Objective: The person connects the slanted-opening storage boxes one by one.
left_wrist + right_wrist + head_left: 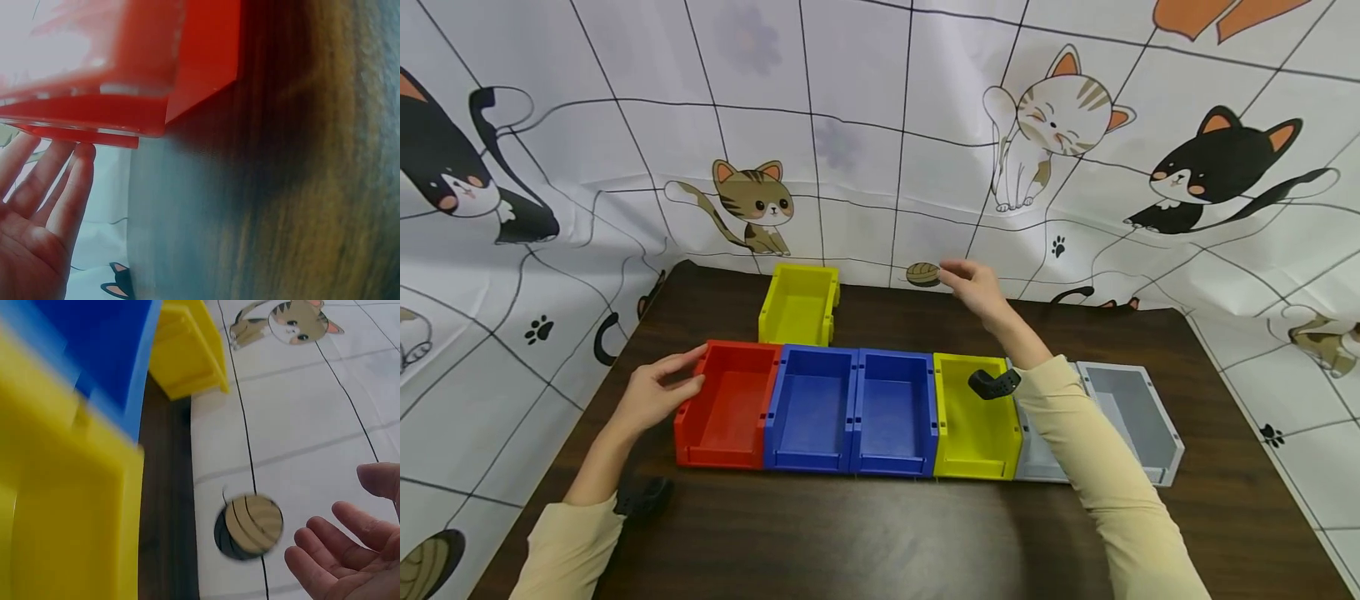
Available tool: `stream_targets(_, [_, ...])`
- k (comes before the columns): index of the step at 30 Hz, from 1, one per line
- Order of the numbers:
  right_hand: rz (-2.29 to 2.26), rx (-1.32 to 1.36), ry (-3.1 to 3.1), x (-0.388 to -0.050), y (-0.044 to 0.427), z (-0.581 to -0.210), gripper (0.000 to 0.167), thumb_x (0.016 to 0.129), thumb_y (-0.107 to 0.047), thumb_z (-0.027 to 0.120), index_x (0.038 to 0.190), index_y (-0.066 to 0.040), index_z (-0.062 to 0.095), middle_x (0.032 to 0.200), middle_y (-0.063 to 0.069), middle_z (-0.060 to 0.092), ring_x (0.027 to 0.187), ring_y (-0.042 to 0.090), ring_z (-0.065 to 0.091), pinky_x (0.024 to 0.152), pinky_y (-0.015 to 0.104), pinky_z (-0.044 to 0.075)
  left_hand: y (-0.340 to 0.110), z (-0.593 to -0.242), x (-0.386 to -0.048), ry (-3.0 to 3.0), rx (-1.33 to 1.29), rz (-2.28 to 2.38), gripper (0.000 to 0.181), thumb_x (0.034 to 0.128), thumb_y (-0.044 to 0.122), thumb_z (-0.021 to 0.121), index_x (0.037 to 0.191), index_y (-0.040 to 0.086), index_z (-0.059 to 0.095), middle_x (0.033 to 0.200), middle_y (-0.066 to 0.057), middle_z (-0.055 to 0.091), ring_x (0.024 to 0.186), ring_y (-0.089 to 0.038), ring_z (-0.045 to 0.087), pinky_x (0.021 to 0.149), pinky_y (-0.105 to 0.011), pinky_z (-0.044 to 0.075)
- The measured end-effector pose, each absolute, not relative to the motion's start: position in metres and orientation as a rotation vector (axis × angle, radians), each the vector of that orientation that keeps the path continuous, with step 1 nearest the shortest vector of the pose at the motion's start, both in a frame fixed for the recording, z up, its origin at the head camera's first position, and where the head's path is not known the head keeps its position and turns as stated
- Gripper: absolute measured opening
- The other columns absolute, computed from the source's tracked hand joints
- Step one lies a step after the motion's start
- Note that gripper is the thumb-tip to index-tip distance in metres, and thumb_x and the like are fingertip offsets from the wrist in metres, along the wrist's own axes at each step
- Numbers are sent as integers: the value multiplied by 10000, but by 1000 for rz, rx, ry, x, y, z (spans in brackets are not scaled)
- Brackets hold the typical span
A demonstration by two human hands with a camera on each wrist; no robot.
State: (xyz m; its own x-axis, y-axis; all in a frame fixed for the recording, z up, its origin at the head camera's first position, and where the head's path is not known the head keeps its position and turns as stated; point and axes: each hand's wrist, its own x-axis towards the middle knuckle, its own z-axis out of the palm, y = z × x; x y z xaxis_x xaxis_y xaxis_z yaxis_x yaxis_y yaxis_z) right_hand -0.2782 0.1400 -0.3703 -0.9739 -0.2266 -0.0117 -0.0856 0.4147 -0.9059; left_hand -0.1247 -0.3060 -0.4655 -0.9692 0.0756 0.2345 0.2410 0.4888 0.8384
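A row of plastic bins stands side by side: a red bin (730, 408), two blue bins (814, 408), a yellow bin (973, 437) and two grey bins (1138, 412). At the red bin's left side is my left hand (651, 396), its fingertips against the bin's wall and fingers nearly straight. My right hand (976, 292) is raised behind the row, with relaxed fingers and nothing in it. In the right wrist view, its fingers (315, 553) are spread loosely. A separate yellow bin (797, 304) sits behind the red and first blue bins. The right forearm hides part of the grey bins.
The bins stand on a dark wood-grain table (850, 542). A white cloth (857, 167) with cartoon cats and grid lines hangs behind the table and at both sides. A dark band (995, 384) is on the right wrist, above the row's yellow bin.
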Motion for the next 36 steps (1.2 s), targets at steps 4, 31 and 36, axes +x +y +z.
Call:
stream_targets(4, [-1669, -254, 2422, -282, 116, -373, 418, 943, -170, 559, 1307, 31, 512, 1313, 187, 507, 1178, 327, 495, 984, 428, 436, -306, -466, -124, -2547, -291, -1486, 463, 856, -23, 642, 1300, -58, 514, 1267, -313, 508, 1005, 141, 481, 759, -89, 470])
stream_targets(31, [-1701, 186, 2002, -292, -10, -406, 448, 877, -71, 634, 1269, 101, 504, 1160, 260, 604, 1065, 341, 596, 889, 391, 508, -306, -467, -123, -2600, -220, -1490, 462, 887, 38, 624, 1323, -46, 495, 1323, -255, 490, 1072, 66, 478, 795, -99, 461])
stream_targets(36, [-1704, 200, 2013, -291, -19, -409, 387, 865, -60, 644, 1207, 96, 550, 1028, 202, 637, 930, 287, 632, 872, 390, 519, -307, -468, -124, -2599, -220, -1493, 464, 889, 36, 621, 1327, -47, 490, 1326, -242, 494, 1060, 92, 474, 793, -104, 464])
